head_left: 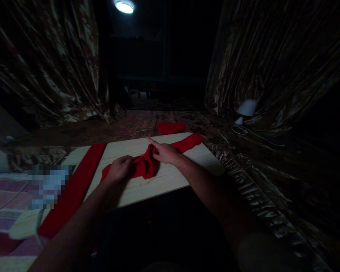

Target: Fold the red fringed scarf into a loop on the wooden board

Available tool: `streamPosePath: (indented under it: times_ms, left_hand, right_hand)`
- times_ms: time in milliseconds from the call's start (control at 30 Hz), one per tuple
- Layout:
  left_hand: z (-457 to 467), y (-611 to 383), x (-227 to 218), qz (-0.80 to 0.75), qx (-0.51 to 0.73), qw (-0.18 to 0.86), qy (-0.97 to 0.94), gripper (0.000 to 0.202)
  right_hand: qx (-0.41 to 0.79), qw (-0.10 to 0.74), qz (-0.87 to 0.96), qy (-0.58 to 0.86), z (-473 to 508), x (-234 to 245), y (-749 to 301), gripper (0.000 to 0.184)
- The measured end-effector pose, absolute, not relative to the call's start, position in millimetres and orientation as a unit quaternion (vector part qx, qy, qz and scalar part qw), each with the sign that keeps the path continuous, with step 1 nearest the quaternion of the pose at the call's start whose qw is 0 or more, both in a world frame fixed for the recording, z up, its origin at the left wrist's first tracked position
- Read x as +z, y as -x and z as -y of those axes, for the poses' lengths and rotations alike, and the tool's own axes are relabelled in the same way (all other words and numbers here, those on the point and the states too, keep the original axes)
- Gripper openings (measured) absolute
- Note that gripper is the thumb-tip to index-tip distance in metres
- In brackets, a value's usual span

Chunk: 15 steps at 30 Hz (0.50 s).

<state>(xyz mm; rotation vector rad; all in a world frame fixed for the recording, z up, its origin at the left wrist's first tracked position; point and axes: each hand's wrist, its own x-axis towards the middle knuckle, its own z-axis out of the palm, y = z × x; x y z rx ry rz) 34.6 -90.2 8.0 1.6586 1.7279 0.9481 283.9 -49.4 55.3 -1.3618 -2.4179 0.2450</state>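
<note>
A bunched piece of red cloth (149, 169) lies on a pale wood-grain board (116, 198) in front of me. Over its left part, my left hand (120, 168) rests with fingers curled onto the fabric. My right hand (166, 153) pinches a raised fold at the upper end, its index finger pointing out to the left. The exact grip under the right fingers is partly hidden. Beyond the right wrist, a red strip of cloth (191, 142) reaches the board's far right corner.
A long red band of cloth (79, 181) crosses the board's left side. Behind the board lies another red cloth piece (171, 127). A small white lamp (248, 107) with a cord stands at right. Patterned curtains (65, 64) hang behind; a striped cover (5, 192) is at left. The room is dim.
</note>
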Motion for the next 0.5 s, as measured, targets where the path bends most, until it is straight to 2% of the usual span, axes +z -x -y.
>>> streamPosePath:
  times_ms: [67,133,233,300,367,433,500]
  left_hand:
    - [94,-36,-4,-0.621,0.348,0.223,-0.666,0.043]
    - [98,-37,-12,-0.602,0.352,0.161,-0.699,0.045]
    - [105,-39,-14,-0.589,0.386,0.092,-0.704,0.047]
    - [110,-39,-11,-0.593,0.421,0.047,-0.684,0.046]
    - [116,-39,-7,-0.601,0.444,0.008,-0.664,0.045]
    - [119,-39,-4,-0.606,0.451,-0.024,-0.655,0.045]
    - [121,-39,-3,-0.602,0.454,-0.053,-0.655,0.043]
  right_hand:
    - [0.051,0.149,0.861,0.483,49,55,-270,0.062]
    - [0.063,0.159,0.863,0.476,43,54,-261,0.043]
    - [0.146,0.286,0.826,0.463,30,54,-259,0.026]
    - [0.217,0.413,0.753,0.463,20,64,-267,0.027]
    - [0.287,0.520,0.662,0.457,10,82,-285,0.037]
    - [0.320,0.587,0.601,0.437,-1,104,-311,0.050]
    - [0.299,0.635,0.552,0.449,-11,122,-341,0.052]
